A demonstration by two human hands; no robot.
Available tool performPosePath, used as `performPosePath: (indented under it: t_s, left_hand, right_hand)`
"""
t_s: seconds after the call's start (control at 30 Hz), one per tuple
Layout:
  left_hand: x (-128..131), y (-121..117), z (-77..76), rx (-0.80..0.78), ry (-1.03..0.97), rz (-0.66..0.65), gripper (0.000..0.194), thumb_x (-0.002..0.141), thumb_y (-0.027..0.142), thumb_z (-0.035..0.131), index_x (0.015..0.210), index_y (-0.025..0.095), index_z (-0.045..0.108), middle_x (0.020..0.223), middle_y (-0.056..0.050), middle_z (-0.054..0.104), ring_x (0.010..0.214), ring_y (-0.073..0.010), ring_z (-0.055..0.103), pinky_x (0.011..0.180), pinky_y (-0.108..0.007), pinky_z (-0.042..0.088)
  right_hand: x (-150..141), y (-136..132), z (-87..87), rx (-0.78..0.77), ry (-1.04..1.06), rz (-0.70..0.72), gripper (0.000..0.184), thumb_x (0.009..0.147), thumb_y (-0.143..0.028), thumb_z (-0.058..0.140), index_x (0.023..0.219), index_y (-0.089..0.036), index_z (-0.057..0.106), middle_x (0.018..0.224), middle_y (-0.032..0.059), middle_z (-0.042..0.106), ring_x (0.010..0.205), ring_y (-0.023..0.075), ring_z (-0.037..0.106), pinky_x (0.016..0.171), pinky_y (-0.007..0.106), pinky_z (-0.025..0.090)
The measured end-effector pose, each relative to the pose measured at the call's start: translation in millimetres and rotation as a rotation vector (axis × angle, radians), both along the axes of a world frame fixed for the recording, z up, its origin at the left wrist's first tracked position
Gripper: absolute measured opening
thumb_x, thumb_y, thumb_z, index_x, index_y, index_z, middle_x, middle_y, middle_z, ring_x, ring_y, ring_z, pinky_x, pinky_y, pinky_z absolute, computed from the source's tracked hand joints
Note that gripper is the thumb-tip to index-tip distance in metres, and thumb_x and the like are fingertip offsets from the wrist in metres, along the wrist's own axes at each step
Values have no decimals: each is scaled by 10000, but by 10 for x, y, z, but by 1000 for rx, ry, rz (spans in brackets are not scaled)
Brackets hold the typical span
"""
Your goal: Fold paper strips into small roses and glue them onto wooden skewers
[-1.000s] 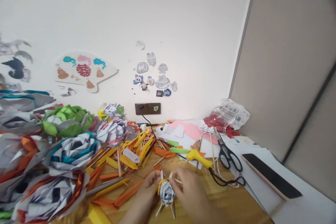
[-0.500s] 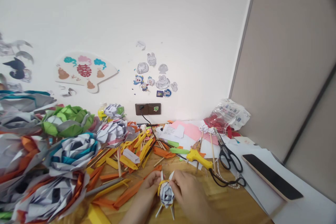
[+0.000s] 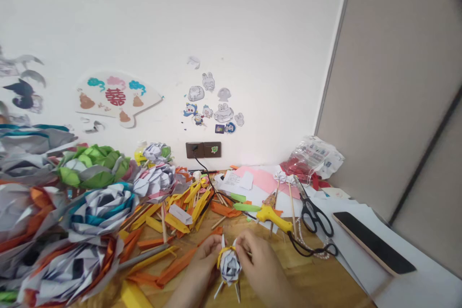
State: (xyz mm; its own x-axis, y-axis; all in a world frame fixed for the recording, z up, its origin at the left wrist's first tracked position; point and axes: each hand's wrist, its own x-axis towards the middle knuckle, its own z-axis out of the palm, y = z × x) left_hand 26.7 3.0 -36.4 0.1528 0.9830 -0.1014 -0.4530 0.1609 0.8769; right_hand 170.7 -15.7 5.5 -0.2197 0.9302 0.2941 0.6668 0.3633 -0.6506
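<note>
Close to my body I hold a small folded paper flower (image 3: 230,268), white with a yellow band at its top and thin pointed white paper ends sticking out above and below. My left hand (image 3: 205,263) is closed on its left edge, fingers bent around the upper left point. On the other side my right hand (image 3: 258,261) pinches the upper right point, thumb beside the petals; its fingertips partly cover that point. Right of the hands lies a yellow glue gun (image 3: 275,219) with a black cord.
Large paper flowers (image 3: 101,209) crowd the left side, beside scattered orange and yellow paper strips (image 3: 176,264). To the right are black-handled scissors (image 3: 314,219), a string of beads and a phone (image 3: 373,243) on white sheets (image 3: 415,279). A cord runs from the wall socket (image 3: 203,149).
My right hand has shifted slightly up and regripped around the upper right point, covering more of it. My left hand and the flower stay nearly in place.
</note>
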Motion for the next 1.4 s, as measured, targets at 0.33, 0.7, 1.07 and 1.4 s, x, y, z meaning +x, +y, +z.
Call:
performPosePath:
  t_s: [0.33, 0.7, 1.07, 1.4]
  left_hand:
    - [8, -31, 51, -24, 14, 15, 345, 546, 402, 783, 660, 156, 570, 535, 43, 552, 485, -82, 485, 491, -199, 362]
    - [19, -75, 139, -30, 2, 8, 350, 533, 406, 793, 643, 149, 582, 526, 46, 553, 480, -72, 473, 487, -191, 361]
    - [29, -95, 184, -40, -4, 53, 336, 514, 372, 809, 657, 150, 602, 534, 31, 579, 487, -81, 497, 496, -195, 376]
    - [20, -99, 222, -26, -40, 54, 302, 547, 348, 798, 672, 158, 600, 542, 38, 562, 494, -75, 481, 506, -190, 369]
  right_hand:
    - [8, -17, 89, 7, -207, 33, 109, 839, -102, 474, 791, -157, 555, 749, 34, 638, 685, 172, 586, 558, 227, 327]
    - [5, -20, 85, -13, -213, 7, 120, 834, -77, 491, 800, -155, 576, 775, 44, 658, 720, 181, 615, 579, 232, 369]
    - [16, -23, 216, -110, -199, 2, 103, 795, -66, 557, 830, -144, 613, 815, 51, 678, 761, 189, 622, 630, 239, 413]
    - [18, 6, 51, 5, 61, 53, 103, 790, -68, 505, 763, -153, 558, 756, 36, 632, 729, 175, 597, 620, 235, 406]
